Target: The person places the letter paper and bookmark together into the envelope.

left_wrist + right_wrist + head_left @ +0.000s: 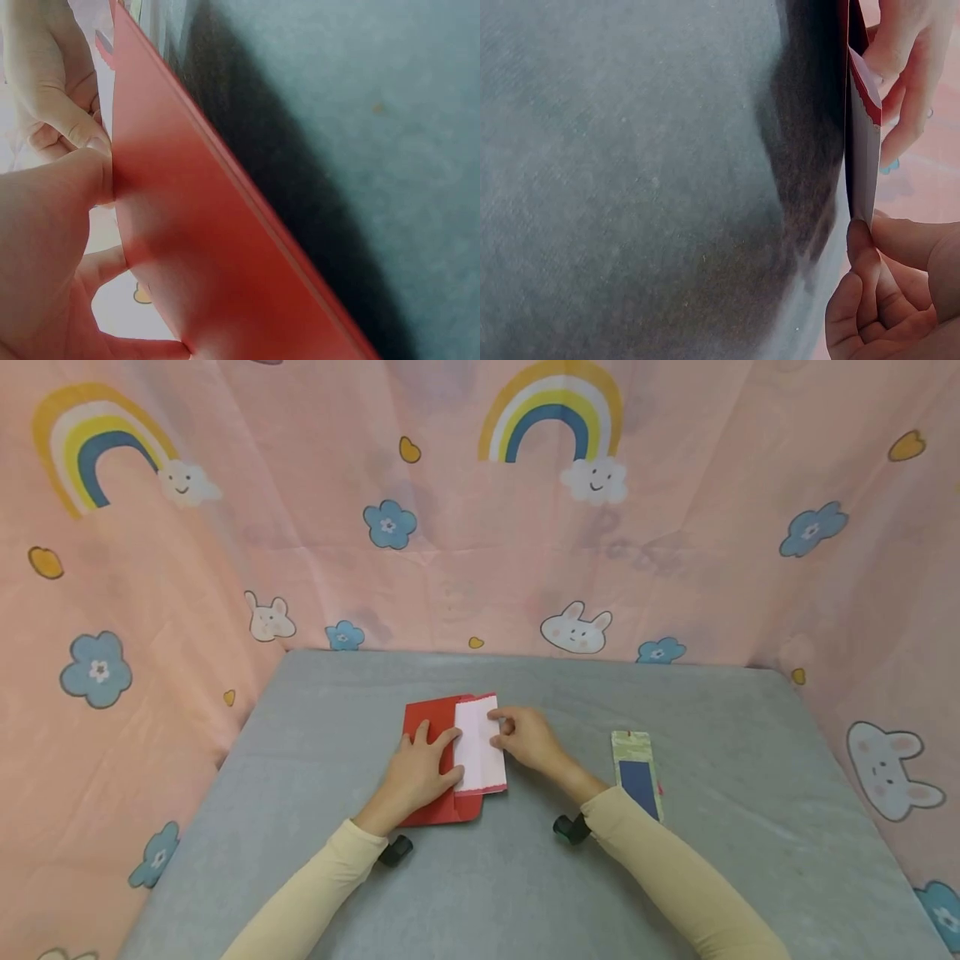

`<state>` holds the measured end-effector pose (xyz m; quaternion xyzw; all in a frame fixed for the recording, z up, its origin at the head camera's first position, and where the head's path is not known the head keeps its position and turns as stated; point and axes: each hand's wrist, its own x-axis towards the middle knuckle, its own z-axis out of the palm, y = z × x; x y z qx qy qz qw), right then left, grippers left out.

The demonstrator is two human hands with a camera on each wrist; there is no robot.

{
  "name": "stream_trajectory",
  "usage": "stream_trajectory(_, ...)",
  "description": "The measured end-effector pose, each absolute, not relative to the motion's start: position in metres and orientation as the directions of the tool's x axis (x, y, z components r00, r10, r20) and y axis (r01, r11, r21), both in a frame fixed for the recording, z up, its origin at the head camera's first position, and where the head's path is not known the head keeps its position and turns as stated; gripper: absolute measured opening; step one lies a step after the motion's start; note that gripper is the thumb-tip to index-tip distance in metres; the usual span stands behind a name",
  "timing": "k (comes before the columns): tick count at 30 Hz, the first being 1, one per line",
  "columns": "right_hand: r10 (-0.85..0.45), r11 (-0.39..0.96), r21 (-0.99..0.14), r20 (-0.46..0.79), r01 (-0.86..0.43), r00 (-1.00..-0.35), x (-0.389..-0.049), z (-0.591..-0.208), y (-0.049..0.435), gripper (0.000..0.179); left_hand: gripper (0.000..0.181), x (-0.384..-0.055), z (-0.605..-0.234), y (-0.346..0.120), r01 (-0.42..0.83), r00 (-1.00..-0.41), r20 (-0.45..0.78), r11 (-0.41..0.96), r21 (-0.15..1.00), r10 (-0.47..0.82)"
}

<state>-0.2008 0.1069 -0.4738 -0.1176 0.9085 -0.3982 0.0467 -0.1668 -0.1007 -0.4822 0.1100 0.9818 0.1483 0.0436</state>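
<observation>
A flat red paper envelope point(427, 727) lay near the middle of the grey felt-covered table point(315, 760), with its white-lined flap point(480, 747) folded open toward the right. The left hand point(420, 768) rested on the envelope's red body, fingers spread fairly straight and pressing it down; in the left wrist view the thumb point(67, 187) touched the red edge point(225, 247). The right hand point(525, 739) sat just right of the flap, its fingers curled and pinching the flap's right edge; the right wrist view showed a fingertip point(859, 240) against the thin red-trimmed sheet point(862, 135). Both arms wore pale yellow sleeves point(675, 868). To the right, apart from the envelope, lay 1 narrow rectangular card with a green patterned top and dark blue panel point(637, 772). A pink printed cloth with rainbows, rabbits and blue flowers point(450, 527) hung behind and beside the table.
</observation>
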Motion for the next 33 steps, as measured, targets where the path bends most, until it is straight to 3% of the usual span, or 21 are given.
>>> stream_trajectory(33,-0.213,0.648,-0.744,0.027,-0.162,-0.977,-0.195,-0.488,0.100,0.039,0.073,-0.166,-0.483,-0.100,0.238,-0.962,-0.056,0.925,0.298,0.266)
